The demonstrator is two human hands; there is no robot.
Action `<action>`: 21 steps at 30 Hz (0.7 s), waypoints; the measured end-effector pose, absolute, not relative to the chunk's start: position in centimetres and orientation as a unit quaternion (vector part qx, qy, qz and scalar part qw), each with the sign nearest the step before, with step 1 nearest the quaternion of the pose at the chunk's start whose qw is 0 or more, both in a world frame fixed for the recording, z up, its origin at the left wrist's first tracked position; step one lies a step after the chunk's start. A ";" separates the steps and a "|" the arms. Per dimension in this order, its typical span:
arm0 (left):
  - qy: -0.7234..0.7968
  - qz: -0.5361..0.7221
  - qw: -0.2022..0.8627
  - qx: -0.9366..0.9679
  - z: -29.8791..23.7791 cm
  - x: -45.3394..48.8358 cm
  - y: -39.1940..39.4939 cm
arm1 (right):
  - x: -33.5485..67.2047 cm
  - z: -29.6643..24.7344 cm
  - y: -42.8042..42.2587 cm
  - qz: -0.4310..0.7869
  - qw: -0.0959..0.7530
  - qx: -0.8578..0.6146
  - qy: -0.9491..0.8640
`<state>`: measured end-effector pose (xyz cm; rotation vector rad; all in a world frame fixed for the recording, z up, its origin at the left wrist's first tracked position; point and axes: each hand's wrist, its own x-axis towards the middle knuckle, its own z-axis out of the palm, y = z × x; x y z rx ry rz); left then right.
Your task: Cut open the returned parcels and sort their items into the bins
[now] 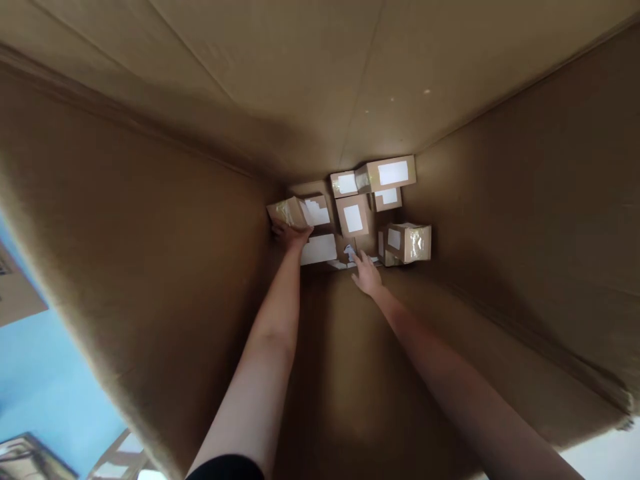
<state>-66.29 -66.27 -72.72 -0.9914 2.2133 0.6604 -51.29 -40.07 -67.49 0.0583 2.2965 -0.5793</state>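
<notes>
Both my arms reach down into a deep, large cardboard box. My left hand is wrapped over the near side of a small taped carton at the bottom left. Beneath and beside that carton lie a carton with a white label and a flat white-topped piece. Over the bottom's middle, my right hand has its fingers spread, nothing in them. Just beyond its fingertips is a small torn white patch. A labelled carton lies a little farther off.
Tall cardboard walls surround my arms on all sides. A long labelled carton rests at the back right, beside a smaller labelled one. Another taped carton stands near the right wall. Outside, a blue floor shows at lower left.
</notes>
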 end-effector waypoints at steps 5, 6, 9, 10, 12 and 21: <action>0.858 0.224 0.268 -0.376 -73.4 -64.6 -65.0 | -50.3 -68.8 -40.1 -0.242 0.383 0.053 0.890; 0.856 0.232 0.273 -0.373 -73.2 -63.7 -65.0 | -50.3 -69.1 -40.2 -0.250 0.377 0.065 0.889; 0.833 0.285 0.304 -0.364 -72.0 -59.9 -65.1 | -50.6 -69.8 -40.5 -0.284 0.352 0.118 0.884; 0.819 0.307 0.316 -0.368 -71.5 -58.4 -65.2 | -50.7 -70.0 -40.6 -0.294 0.346 0.138 0.880; 0.790 0.355 0.335 -0.372 -70.4 -55.2 -65.4 | -50.8 -70.1 -40.7 -0.306 0.347 0.181 0.868; 0.673 0.524 0.401 -0.333 -68.5 -47.7 -66.3 | -50.1 -70.3 -40.4 -0.365 0.348 0.293 0.812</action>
